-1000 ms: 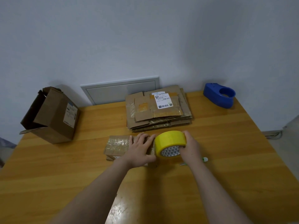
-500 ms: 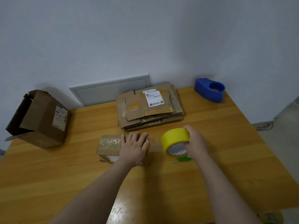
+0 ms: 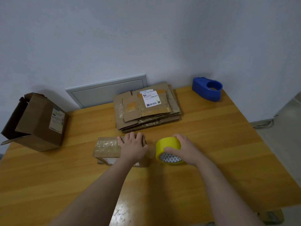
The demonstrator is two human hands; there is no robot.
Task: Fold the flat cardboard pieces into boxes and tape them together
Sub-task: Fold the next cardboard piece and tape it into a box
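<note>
Pressing my left hand (image 3: 133, 148) flat on the small taped cardboard box (image 3: 108, 148) at frame centre — my right hand (image 3: 184, 150) grips the glossy yellow tape roll (image 3: 167, 145).

The left hand (image 3: 132, 148) covers the right half of the small taped box (image 3: 106, 146) at centre frame. The right hand (image 3: 184, 149) hides the right side of the yellow tape roll (image 3: 166, 144). Print on the label (image 3: 150, 100) atop the flat cardboard stack (image 3: 130, 118) is too small to read. Both forearms (image 3: 101, 190) and the table (image 3: 228, 144) run off the lower edge.
</note>
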